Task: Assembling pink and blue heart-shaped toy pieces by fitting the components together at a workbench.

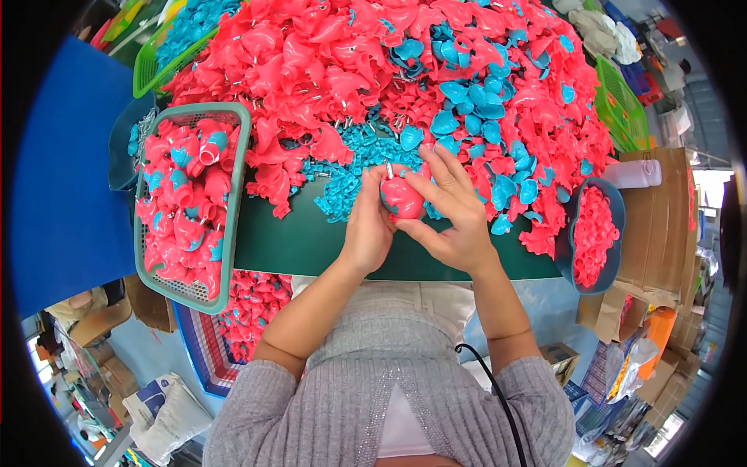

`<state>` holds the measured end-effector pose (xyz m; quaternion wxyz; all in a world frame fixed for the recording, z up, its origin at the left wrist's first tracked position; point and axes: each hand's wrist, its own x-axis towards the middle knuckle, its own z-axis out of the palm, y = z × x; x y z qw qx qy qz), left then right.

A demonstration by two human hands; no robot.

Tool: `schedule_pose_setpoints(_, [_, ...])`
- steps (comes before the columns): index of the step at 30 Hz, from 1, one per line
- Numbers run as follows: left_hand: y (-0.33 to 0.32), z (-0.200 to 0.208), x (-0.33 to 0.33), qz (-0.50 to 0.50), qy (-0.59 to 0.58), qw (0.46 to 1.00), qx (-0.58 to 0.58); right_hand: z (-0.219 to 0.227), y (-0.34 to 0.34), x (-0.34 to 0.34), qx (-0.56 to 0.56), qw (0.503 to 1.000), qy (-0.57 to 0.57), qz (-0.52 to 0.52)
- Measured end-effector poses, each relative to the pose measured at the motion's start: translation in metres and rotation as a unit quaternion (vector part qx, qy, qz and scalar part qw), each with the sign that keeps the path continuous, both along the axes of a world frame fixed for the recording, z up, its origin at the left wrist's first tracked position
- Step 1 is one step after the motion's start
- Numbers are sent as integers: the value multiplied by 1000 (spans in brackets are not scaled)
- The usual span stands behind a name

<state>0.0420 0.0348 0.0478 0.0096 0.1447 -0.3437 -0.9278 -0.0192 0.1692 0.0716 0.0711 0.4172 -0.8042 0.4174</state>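
Piece in hand: a glossy pink-and-teal molded plastic piece (pixel 404 201) sits between both hands, above the near edge of the dark green worktop (pixel 299 247).
Bearing: the piece lies at 1 o'clock from the left hand (pixel 371 226) and 9 o'clock from the right hand (pixel 455 210); both touch it, so neither is nearer.
Axis: a short metal pin (pixel 390 170) points toward 12 o'clock at its upper edge; the rounded body's long axis cannot be told.
Left hand: cupped around the piece's left side, some fingers hidden.
Right hand: pinching the piece, fingers over its top, thumb below.
Basket at 9 o'clock: the gray-green perforated basket (pixel 240 179) brims with pink-and-teal pieces.
Tub at 3 o'clock: the dark blue-gray tub (pixel 615 265) holds small pink parts.
Basket at 10 o'clock: the lime-green basket (pixel 143 71) carries teal parts.
Crate at 7 o'clock: below the worktop, a blue-rimmed crate (pixel 191 350) stands beside more pink-and-teal parts.
Heap at 12 o'clock: pink shells (pixel 311 58) mix with teal shells (pixel 482 101).
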Motion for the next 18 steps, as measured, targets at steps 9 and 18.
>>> schedule_pose_setpoints(9, [1,-1,5,-3,25,998,-64,1,1,4,-44,997,-60,20])
schedule_pose_setpoints(18, [3,-9,9,3,92,984,-152,1,-1,7,-46,995,-86,18])
